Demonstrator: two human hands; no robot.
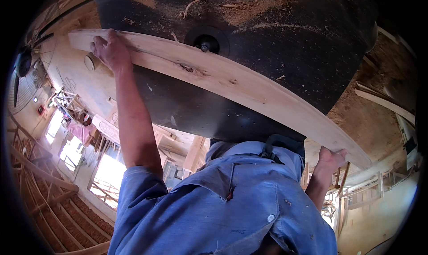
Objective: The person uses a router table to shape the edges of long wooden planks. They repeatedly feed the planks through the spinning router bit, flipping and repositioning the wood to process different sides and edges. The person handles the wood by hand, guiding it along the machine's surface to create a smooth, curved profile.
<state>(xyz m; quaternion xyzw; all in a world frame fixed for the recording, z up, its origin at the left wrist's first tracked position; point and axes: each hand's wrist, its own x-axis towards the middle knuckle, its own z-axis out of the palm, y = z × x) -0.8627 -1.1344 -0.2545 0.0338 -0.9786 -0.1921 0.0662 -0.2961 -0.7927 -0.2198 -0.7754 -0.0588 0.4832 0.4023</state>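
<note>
A long, pale, gently curved wooden board (232, 85) lies slantwise over a black machine table (285, 45). Knots and dark cracks mark its face. Its far edge is close to a bolt-topped spindle (205, 47) in a round opening of the table; whether they touch I cannot tell. My left hand (111, 52) grips the board near its left end, fingers bent over the far edge. At the right end, which sticks out past the table, my right hand (331, 159) is closed around the near edge, with its fingers partly hidden under the wood.
Sawdust and curled shavings (258, 12) are scattered over the far part of the table. Wooden strips (385, 104) rest on the dusty floor to the right. A standing fan (23, 64) is at the far left, and stacked timber (107, 130) lies behind my left arm.
</note>
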